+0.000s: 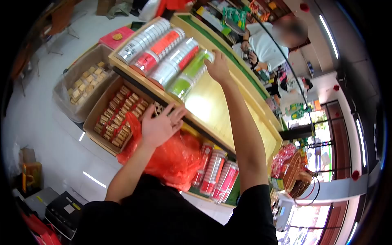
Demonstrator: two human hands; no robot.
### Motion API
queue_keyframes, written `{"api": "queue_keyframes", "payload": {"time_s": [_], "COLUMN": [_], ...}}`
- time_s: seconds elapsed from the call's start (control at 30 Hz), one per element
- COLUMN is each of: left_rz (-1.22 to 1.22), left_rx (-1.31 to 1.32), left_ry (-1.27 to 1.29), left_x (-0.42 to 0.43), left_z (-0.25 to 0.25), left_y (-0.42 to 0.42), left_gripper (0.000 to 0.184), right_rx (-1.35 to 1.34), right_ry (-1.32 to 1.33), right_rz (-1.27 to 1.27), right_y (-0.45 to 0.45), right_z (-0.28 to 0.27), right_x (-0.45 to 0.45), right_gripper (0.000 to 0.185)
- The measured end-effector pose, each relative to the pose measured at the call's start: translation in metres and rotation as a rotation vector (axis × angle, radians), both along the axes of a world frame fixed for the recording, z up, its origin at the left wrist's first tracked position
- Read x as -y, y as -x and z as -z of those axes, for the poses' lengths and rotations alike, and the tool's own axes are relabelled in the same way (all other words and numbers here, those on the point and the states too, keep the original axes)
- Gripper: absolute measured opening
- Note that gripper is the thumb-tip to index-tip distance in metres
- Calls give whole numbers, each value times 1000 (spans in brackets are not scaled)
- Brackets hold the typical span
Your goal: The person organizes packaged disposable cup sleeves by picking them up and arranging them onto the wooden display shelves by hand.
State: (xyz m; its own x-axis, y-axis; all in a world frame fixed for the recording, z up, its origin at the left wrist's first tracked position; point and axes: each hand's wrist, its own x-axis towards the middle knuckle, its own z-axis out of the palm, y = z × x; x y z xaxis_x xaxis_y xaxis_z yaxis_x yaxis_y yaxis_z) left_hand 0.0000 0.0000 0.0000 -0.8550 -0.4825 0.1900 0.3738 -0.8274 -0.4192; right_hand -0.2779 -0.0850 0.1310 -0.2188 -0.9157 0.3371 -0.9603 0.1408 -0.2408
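Observation:
My right hand (219,68) is at the far end of a clear tube with a green label (190,75), its thumb and fingers around that end. The tube lies in a wooden display tray (241,118), beside several clear tubes of stacked round pieces with red or white labels (159,51). My left hand (161,127) has its fingers spread by the tray's front edge, near the tube's near end, and holds nothing. Below it hangs a crumpled red plastic bag (171,157), partly covering a carton of small red-and-tan packs (120,116).
A lined bin (67,92) holds pale wrapped blocks at left. More red-labelled tubes (214,171) stand on a lower shelf. Behind the tray are a green strip (245,61) and a person in white (265,45). Woven baskets (296,173) sit at the right end.

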Motion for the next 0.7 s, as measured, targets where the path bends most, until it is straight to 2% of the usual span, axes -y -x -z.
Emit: {"api": "queue_keyframes", "payload": {"time_s": [0.07,0.2,0.43,0.5,0.7], "left_rz": [-47,-57,-49,-27,-7], "left_rx": [73,15,43,210,205], "left_ry": [14,-16,6,8,-27], "left_x": [-13,5,12,12,14], "left_z": [1,-6,-21,-20,-14], "left_y": [16,-6,-15,-13,6], "left_gripper": [80,71,69,76,71], "right_rx": [-2,96,162,-14,-65], "right_ry": [-21,-3,-126,-87,61], "right_rz": [61,85,100,202,89], "right_y": [28,50,39,26,26], "right_z": [3,6,25,22,-11], "right_x": [15,68,86,78,58], "right_gripper": [63,57,50,45,33]}}
